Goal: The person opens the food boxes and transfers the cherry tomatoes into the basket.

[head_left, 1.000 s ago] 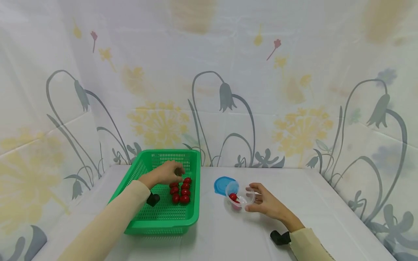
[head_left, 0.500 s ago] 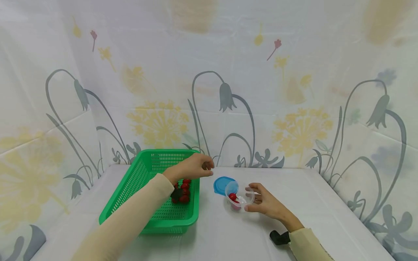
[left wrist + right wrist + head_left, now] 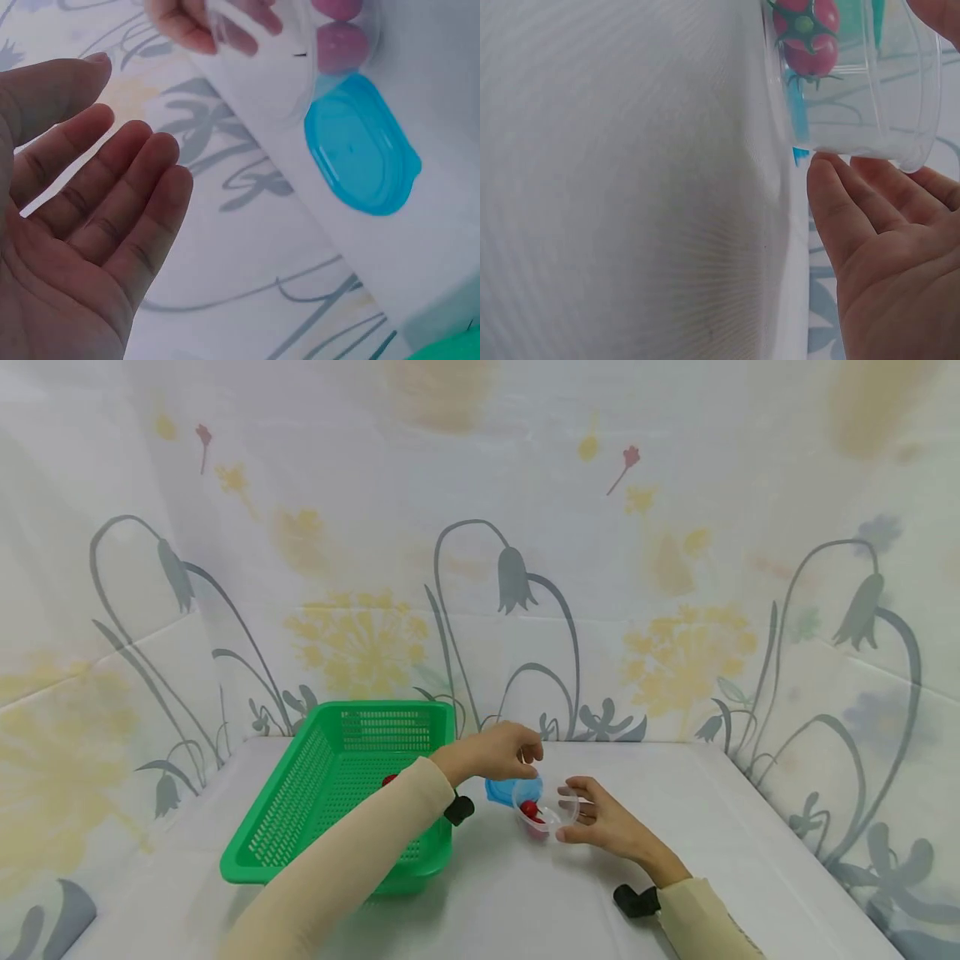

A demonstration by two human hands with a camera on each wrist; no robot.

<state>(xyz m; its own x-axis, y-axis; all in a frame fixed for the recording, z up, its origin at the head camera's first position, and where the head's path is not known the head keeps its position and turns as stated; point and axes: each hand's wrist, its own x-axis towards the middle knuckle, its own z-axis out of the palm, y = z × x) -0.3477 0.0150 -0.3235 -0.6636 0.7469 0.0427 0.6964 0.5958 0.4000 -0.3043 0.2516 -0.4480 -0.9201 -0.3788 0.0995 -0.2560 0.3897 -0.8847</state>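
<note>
My left hand (image 3: 495, 752) hovers above the blue lid (image 3: 498, 791) and beside the clear plastic container (image 3: 562, 814). In the left wrist view its fingers (image 3: 142, 202) are loosely bent, with nothing between them and the thumb. My right hand (image 3: 611, 827) holds the container from the right side, thumb and fingers on opposite sides of its wall. Two red cherry tomatoes (image 3: 810, 54) with green stem tops lie inside the container in the right wrist view. The lid lies flat on the table behind the container, partly covered by my left hand in the head view.
A green perforated basket (image 3: 322, 735) stands on the left of the white table (image 3: 480, 893). One red tomato (image 3: 389, 779) shows inside it; my left sleeve (image 3: 360, 852) hides much of the rest. A flower-printed cloth (image 3: 675, 568) rises behind the table.
My left hand has moved right, out of the basket and over to the lid and container. The right hand stays on the container. The view has shifted slightly.
</note>
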